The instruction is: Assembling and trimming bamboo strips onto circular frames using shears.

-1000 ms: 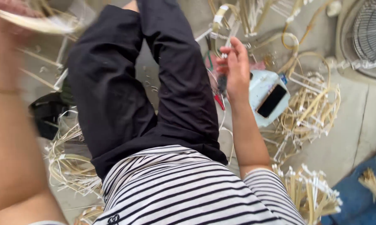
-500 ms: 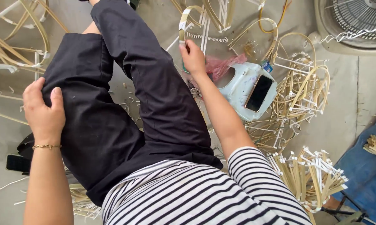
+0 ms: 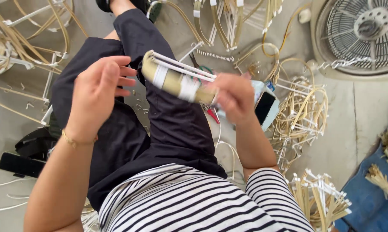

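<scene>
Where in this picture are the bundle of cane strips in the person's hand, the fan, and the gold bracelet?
bundle of cane strips (image 3: 176, 81), head view, on its tan middle between the white bindings.
fan (image 3: 361, 34), head view, on the round wire grille.
gold bracelet (image 3: 75, 140), head view, on the chain across the left wrist.

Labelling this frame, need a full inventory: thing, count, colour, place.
Cane bundle: one, tan with white bands, held in front of lap.
Bent cane frames: many, pale yellow, scattered on floor.
Cut stick bunch: one, tan with white tips, lower right.
Fan: one, grey, top right.
Phone: one, black, right of knee on a light blue box.
Blue cloth: one, bottom right.
Left hand: open, beside bundle.
Right hand: grips bundle end, blurred.
</scene>
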